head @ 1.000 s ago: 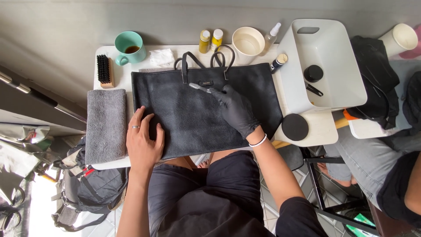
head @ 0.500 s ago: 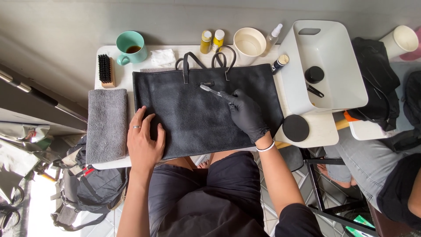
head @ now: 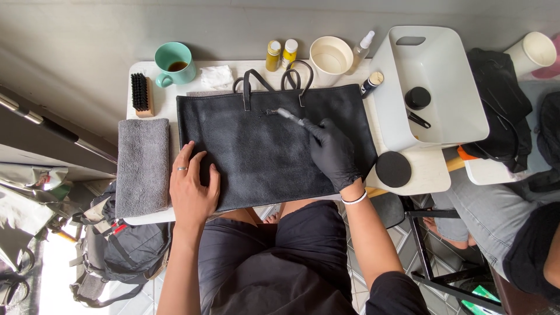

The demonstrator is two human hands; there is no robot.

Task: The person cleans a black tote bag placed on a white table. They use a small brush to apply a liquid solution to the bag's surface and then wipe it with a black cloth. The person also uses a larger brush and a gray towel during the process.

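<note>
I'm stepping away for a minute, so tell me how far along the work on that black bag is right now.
Laid out already: the black bag flat on the white table, grey towel, brush and bottles beside it. In hand: the gloved right hand holds a small tool near the bag's top edge while the bare left hand presses the lower left part. Most of the surface looks alike, so no finished area can be told apart.

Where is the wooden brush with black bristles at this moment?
In the head view, the wooden brush lies at the table's far left corner, beside the green mug, above the grey towel.
</note>
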